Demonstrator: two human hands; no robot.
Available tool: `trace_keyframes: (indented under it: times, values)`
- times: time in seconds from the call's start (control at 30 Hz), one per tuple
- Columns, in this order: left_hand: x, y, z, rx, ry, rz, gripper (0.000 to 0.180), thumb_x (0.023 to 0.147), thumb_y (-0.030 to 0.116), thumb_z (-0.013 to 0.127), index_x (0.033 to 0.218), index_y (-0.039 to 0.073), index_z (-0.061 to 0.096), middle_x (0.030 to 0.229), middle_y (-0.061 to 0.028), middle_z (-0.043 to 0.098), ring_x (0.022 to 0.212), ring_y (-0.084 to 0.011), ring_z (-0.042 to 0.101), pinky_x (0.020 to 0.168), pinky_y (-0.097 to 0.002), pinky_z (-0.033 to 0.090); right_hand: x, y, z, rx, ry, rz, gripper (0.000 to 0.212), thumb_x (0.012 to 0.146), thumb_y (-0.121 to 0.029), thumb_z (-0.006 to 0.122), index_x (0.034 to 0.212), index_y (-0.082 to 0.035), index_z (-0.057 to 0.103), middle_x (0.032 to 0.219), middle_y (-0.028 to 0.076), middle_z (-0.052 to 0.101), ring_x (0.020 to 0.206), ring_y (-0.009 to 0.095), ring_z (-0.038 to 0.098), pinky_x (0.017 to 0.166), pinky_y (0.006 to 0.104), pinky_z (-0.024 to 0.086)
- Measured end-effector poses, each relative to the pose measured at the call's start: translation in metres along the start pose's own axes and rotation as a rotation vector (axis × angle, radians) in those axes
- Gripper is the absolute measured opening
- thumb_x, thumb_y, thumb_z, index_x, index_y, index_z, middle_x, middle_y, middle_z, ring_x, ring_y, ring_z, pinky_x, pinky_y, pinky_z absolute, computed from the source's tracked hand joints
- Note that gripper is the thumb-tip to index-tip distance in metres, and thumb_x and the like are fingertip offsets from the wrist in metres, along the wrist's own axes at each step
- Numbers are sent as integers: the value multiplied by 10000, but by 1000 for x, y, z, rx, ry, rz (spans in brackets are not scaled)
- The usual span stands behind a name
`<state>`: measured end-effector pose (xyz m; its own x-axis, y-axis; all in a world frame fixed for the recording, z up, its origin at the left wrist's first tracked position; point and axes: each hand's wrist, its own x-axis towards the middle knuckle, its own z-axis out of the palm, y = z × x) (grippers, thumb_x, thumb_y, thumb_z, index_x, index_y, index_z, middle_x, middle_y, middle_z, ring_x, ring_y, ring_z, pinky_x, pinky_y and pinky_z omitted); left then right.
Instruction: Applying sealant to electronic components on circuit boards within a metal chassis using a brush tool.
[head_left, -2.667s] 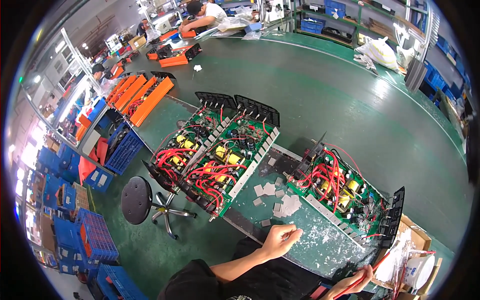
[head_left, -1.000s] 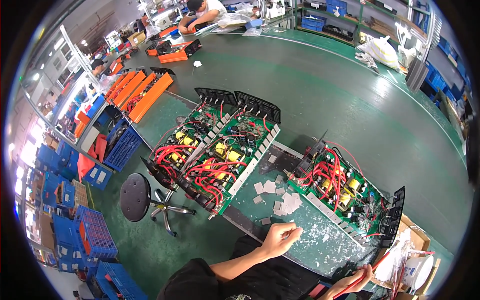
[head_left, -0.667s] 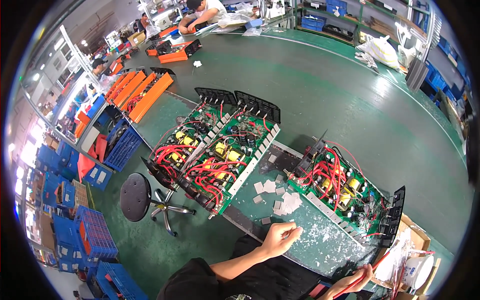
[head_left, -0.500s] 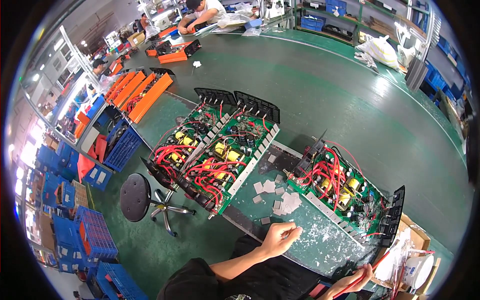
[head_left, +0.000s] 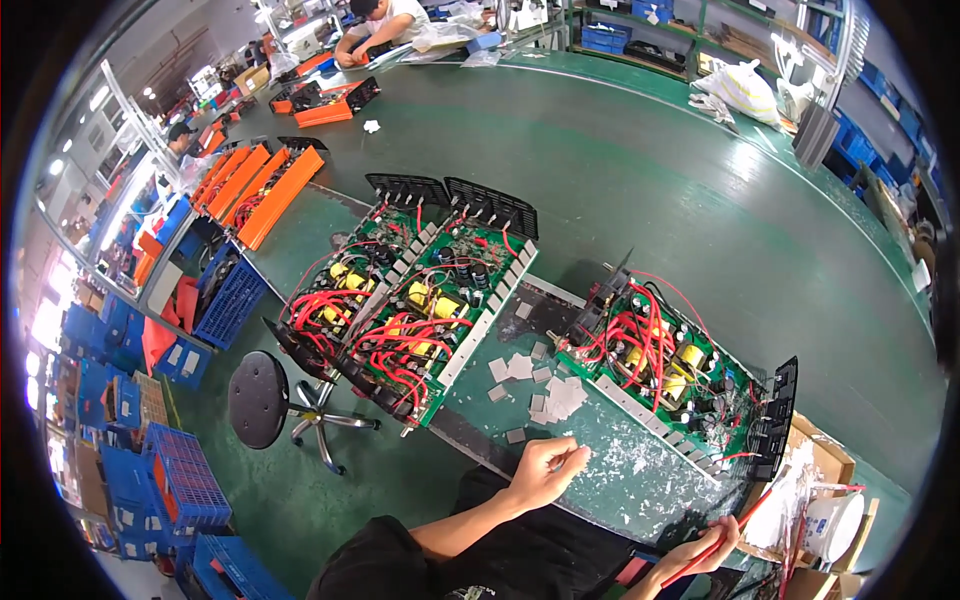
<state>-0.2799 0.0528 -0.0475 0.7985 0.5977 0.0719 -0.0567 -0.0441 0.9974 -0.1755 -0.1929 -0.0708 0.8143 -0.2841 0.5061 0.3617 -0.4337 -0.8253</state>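
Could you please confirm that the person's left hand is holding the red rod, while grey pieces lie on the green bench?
Not quite: the head view shows the red rod in the right hand, not the left hand. Grey pieces do lie on the green bench.

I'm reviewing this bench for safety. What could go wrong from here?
The red stick in the right hand might bump the black end panel close to its tip. The loose grey pads beyond the left hand could be knocked and scattered. The white flecks beside that hand might stick to skin or parts.
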Motion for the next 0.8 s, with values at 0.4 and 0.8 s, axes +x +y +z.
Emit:
trace_keyframes:
  times: [0.4, 0.8]
  values:
    - [0, -1, 1, 20, 28, 71, 334, 892, 118, 608, 607, 23, 463, 530, 19, 390, 511, -27, 308, 456, -246, 240, 0, -4, 2, 54, 16, 6, 202, 900, -25, 450, 1041, 20, 589, 870, 33, 549, 706, 99, 470, 614, 218, 367]
    - [0, 2, -1, 55, 9, 19, 281, 882, 70, 585, 621, -10, 522, 540, 7, 468, 520, -32, 379, 478, -231, 294, 0, -8, 3, 41, 42, 29, 191, 895, -26, 454, 1023, 5, 593, 846, 30, 557, 674, 98, 478, 575, 222, 366]
